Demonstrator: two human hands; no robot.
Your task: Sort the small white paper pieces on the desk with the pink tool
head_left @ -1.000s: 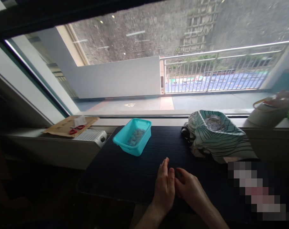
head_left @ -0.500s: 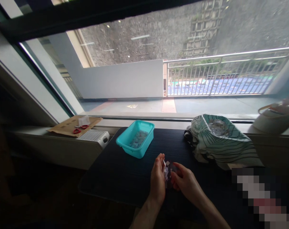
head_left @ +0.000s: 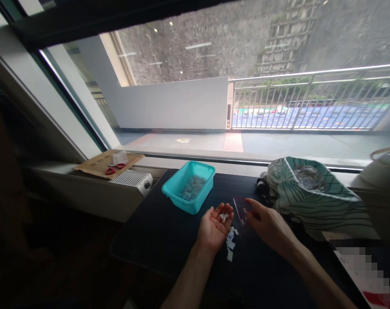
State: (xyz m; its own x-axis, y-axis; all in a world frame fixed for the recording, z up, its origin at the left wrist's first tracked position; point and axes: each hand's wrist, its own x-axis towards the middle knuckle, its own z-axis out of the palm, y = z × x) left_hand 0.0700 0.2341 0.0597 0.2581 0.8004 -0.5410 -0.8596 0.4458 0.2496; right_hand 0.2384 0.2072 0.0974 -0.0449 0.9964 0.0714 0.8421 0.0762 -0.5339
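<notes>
My left hand (head_left: 213, 229) lies palm up and slightly cupped, a few small white pieces (head_left: 225, 217) resting on its fingers. More loose white pieces (head_left: 230, 245) lie in a strip on the dark tabletop, just right of that palm. Between the thumb and fingers of my right hand (head_left: 262, 216) is a small clear zip bag (head_left: 240, 211) with a pinkish edge; some pale bits show in or behind it. Beyond the left hand, a turquoise plastic basket (head_left: 189, 207) stands on the table, its bottom covered with small translucent packets or pieces, too blurred to tell.
A cloth-draped container (head_left: 287, 184) with clear plastic bits inside stands at the right. Red-handled scissors (head_left: 115, 168) lie on brown paper (head_left: 95, 166) on the left sill, near a white radiator (head_left: 133, 182). A dark table (head_left: 150, 240) sits below the window; a pale bag (head_left: 383, 169) is far right.
The hands have moved apart. My left palm has turned up and opened, the right hand has shifted right with the clear bag, and loose white pieces now show on the table.
</notes>
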